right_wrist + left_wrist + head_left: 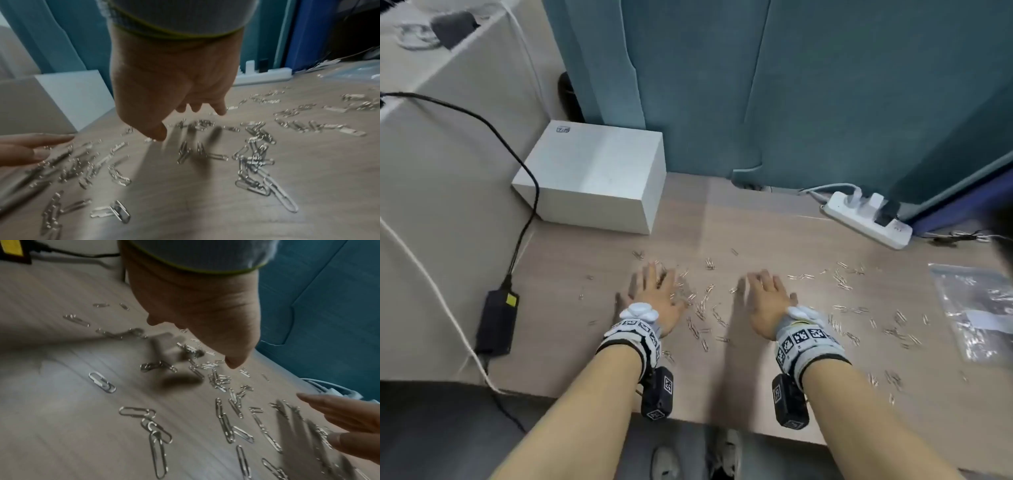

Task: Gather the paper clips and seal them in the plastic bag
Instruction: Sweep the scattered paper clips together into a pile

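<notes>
Silver paper clips (703, 310) lie scattered over the wooden table (592, 349), thickest between my two hands and out to the right. My left hand (655, 291) hovers flat, palm down, just over the clips on the left of the cluster, fingers straight. My right hand (765, 291) is held the same way a little to the right, holding nothing. The left wrist view shows clips (224, 426) below my left hand (205, 321); the right wrist view shows clips (255, 155) under my right hand (174, 91). A clear plastic bag (983, 311) lies flat at the table's right edge.
A white box (595, 178) stands at the back left of the table. A white power strip (866, 216) lies at the back right before a teal curtain (791, 85). A black power adapter (498, 315) with its cable sits on the surface to the left.
</notes>
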Demonstrator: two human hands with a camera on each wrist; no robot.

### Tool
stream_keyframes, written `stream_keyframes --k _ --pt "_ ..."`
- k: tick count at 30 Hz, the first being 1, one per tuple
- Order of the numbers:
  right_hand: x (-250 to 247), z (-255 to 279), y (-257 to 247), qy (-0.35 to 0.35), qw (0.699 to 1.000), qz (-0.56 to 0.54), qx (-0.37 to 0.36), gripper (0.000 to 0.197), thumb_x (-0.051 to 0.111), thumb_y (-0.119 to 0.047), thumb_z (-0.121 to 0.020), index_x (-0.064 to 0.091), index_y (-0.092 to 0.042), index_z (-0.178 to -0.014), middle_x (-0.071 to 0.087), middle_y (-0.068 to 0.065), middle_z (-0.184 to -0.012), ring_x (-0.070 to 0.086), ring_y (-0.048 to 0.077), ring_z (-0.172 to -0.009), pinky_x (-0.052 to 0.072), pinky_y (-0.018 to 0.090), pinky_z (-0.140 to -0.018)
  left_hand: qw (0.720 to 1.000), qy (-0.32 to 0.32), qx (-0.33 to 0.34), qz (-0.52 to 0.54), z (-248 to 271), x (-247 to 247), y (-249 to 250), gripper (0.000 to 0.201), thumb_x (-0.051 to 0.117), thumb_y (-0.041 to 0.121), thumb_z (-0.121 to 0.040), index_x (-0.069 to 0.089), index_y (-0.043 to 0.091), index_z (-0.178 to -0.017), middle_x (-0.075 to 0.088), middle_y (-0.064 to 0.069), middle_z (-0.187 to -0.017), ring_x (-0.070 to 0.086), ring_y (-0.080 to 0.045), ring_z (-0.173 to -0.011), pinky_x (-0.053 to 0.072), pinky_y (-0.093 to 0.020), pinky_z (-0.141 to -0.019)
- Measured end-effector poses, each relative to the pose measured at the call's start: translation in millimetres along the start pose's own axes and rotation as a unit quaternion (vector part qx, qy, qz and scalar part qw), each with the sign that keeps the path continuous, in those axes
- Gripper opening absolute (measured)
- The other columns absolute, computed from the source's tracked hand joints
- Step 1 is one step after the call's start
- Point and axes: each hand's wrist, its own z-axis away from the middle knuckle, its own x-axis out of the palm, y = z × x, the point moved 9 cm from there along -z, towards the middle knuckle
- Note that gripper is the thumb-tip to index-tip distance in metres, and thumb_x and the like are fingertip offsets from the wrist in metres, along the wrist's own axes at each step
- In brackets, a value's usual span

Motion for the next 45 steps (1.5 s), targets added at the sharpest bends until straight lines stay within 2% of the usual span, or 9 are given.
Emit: stream_keyframes --k 6,11,16,22,28,32,35,40,45 --pt "31 -6 -38 -0.052 0.994 0.002 -0.1 0.084 0.042 -0.024 -0.089 0.004 -0.015 -0.163 -0.003 0.0 -0.171 -0.001 0.021 -0.158 0.008 0.04 -0.128 0.997 -0.003 0.068 0.032 4 32 29 0.078 0.038 0.048 -0.096 0.003 0.02 -0.16 -0.003 -0.005 -0.169 0.0 -0.025 -0.156 0.01 -0.045 -0.126" --pt "-2 -43 -63 0.037 0.987 -0.036 -0.15 0.07 0.051 -0.019 -0.089 0.03 -0.022 -0.157 0.027 0.002 -0.166 0.027 0.026 -0.152 0.027 0.043 -0.124 0.989 0.086 0.117 0.014 -20 -16 25 0.059 0.047 0.038 -0.094 0.034 0.024 -0.15 0.029 0.001 -0.162 0.038 -0.025 -0.14 0.036 -0.041 -0.111" --pt "0 -89 -42 0.005 0.997 0.024 -0.071 0.082 0.045 -0.029 -0.095 -0.001 -0.026 -0.163 -0.009 -0.006 -0.17 -0.005 0.02 -0.158 0.002 0.053 -0.126 0.997 0.068 -0.019 0.018 -64 -25 -42 0.068 0.032 0.049 -0.1 0.009 0.027 -0.16 -0.003 0.0 -0.17 0.0 -0.024 -0.156 0.008 -0.051 -0.124" --pt "44 -69 -74 -0.011 0.99 0.036 -0.136 0.087 0.046 -0.02 -0.094 -0.008 -0.019 -0.162 -0.017 -0.001 -0.169 -0.015 0.018 -0.156 -0.004 0.046 -0.127 0.994 0.028 0.067 0.085 -42 12 -14 0.07 0.036 0.042 -0.102 0.004 0.024 -0.161 -0.005 0.004 -0.169 -0.007 -0.017 -0.155 -0.001 -0.041 -0.126" --pt "35 -53 -82 0.025 0.985 -0.07 -0.155 0.082 0.054 -0.015 -0.085 0.025 -0.03 -0.16 0.015 -0.006 -0.17 0.013 0.017 -0.156 0.01 0.037 -0.127 0.983 0.081 0.15 0.062 -19 -13 -7 0.051 0.042 0.039 -0.099 0.036 0.026 -0.148 0.042 0.0 -0.155 0.042 -0.024 -0.139 0.039 -0.043 -0.111" --pt "36 -64 -84 0.013 0.991 -0.029 -0.127 0.084 0.053 -0.024 -0.087 0.015 -0.036 -0.161 0.004 -0.006 -0.171 0.001 0.017 -0.158 0.002 0.048 -0.127 0.992 0.121 -0.036 -0.003 -30 -20 -92 0.064 0.037 0.045 -0.097 0.025 0.024 -0.156 0.018 -0.001 -0.167 0.015 -0.024 -0.153 0.016 -0.052 -0.121" --pt "56 -65 -88 -0.011 0.992 -0.001 -0.123 0.085 0.05 -0.027 -0.09 0.005 -0.031 -0.163 -0.009 -0.005 -0.171 -0.01 0.016 -0.157 -0.006 0.047 -0.126 0.988 0.068 -0.136 0.03 -25 0 -138 0.072 0.031 0.051 -0.098 0.011 0.02 -0.16 0.0 0.0 -0.17 -0.001 -0.02 -0.156 0.008 -0.051 -0.123" --pt "86 -50 -100 -0.034 0.991 -0.008 -0.13 0.095 0.051 -0.016 -0.087 -0.004 -0.024 -0.163 -0.014 -0.004 -0.17 -0.016 0.014 -0.156 -0.01 0.038 -0.125 0.989 0.055 -0.079 0.112 1 17 -109 0.077 0.04 0.042 -0.1 0.003 0.012 -0.161 -0.006 -0.006 -0.169 -0.006 -0.022 -0.156 0.001 -0.043 -0.126" --pt "80 -25 -108 -0.044 0.982 -0.109 -0.148 0.085 0.046 0.001 -0.087 0.015 -0.018 -0.163 0.003 -0.001 -0.171 0.0 0.016 -0.158 0.0 0.031 -0.127 0.988 0.014 0.065 0.142 21 37 -27 0.072 0.036 0.041 -0.101 0.004 0.02 -0.162 -0.005 0.001 -0.169 -0.008 -0.014 -0.155 -0.001 -0.04 -0.127"
